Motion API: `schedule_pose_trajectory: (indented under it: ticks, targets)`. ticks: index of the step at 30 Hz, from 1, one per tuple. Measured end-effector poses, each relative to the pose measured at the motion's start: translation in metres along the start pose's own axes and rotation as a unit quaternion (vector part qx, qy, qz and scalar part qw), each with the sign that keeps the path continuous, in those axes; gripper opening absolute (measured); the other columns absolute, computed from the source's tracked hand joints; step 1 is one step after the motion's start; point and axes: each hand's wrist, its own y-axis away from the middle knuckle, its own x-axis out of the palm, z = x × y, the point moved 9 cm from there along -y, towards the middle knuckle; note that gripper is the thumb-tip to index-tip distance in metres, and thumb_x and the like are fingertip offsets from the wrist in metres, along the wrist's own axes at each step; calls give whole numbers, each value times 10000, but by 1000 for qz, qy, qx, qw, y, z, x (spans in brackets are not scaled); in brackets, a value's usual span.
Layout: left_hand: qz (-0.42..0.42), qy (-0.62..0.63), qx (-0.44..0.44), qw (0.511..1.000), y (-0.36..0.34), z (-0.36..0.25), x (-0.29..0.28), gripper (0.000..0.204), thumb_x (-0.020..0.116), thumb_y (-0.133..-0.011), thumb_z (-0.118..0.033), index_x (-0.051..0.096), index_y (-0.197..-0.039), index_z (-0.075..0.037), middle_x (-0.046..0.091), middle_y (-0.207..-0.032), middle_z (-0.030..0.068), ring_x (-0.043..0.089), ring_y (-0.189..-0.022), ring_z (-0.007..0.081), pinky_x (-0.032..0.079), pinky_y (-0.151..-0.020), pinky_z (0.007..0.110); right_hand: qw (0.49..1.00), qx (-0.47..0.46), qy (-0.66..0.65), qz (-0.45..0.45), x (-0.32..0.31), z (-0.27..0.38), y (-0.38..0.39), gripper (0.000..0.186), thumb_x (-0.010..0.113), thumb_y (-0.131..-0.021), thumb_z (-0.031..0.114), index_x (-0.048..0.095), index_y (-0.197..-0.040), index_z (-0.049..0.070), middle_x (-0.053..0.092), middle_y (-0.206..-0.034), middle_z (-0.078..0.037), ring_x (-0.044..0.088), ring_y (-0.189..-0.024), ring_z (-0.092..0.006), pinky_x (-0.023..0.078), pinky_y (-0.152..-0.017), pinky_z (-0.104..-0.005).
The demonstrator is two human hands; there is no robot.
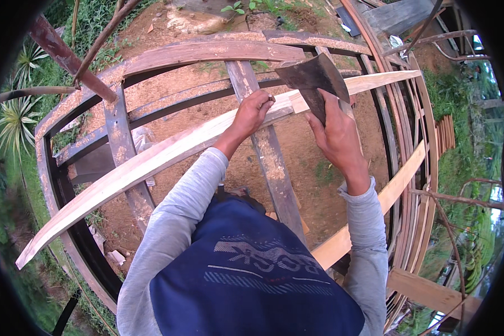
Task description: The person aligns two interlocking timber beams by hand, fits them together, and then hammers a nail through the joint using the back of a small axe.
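Observation:
A long pale plank (151, 154) lies across the dark timber framework. Its end meets another pale plank (383, 81) at a seam close to my hands. My left hand (251, 116) is closed in a pinch just above this plank, near the seam. A small dark bit shows at its fingertips, too small to name. In my right hand (339, 134) is a broad dark metal blade (313, 78), shaped like a hatchet head, flaring away from me. My fingers wrap its narrow neck, and the blade hangs over the seam. Any handle is hidden.
Beneath lies a frame of dark beams (269, 162), dusted with shavings, over bare earth. A reddish board (218, 51) rests on its far side. Several long strips (411, 196) run along the right. A rusty post (73, 59) slants in at upper left. Another pale board (400, 171) crosses beside my right forearm.

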Motion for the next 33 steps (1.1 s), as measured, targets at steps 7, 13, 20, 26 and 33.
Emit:
schedule_pose_trajectory:
  ticks: [7,13,20,26,33]
  targets:
    - [-2,15,-16,1000,2,4,-4,85,671,-937,-54,670,-993,9,626,-903,173,633,-889,369,502,-787,435,995,45,1,92,44,-10,6,523,692,-929,132,459,-1376,-10,688,-1008,-300,676,-880,-490,549,-718,-547]
    - [6,32,-18,999,6,5,-1,90,675,-938,-68,680,-996,1,631,-916,173,640,-905,378,513,-799,442,971,111,42,206,71,-30,13,496,674,-945,142,447,-1357,-15,686,-1032,-300,677,-880,-498,542,-715,-565]
    - [8,30,-23,999,0,6,-7,86,671,-935,-49,685,-1008,-5,642,-938,169,648,-909,371,517,-800,441,999,22,7,-24,7,7,-27,442,682,-943,139,482,-1308,-10,680,-982,-317,678,-834,-506,537,-657,-572]
    - [12,31,-4,999,4,12,-2,89,673,-933,-51,689,-1008,-6,642,-941,169,647,-897,378,519,-791,450,967,96,33,234,79,-33,14,480,678,-932,113,455,-1342,2,672,-1003,-317,663,-866,-513,530,-698,-572]
    - [4,17,-15,1000,-1,11,-4,80,683,-923,-11,684,-1001,11,660,-928,162,670,-853,339,528,-769,406,999,28,-25,-32,-11,12,-48,399,723,-959,116,491,-1253,-23,692,-941,-232,724,-815,-395,554,-677,-423]
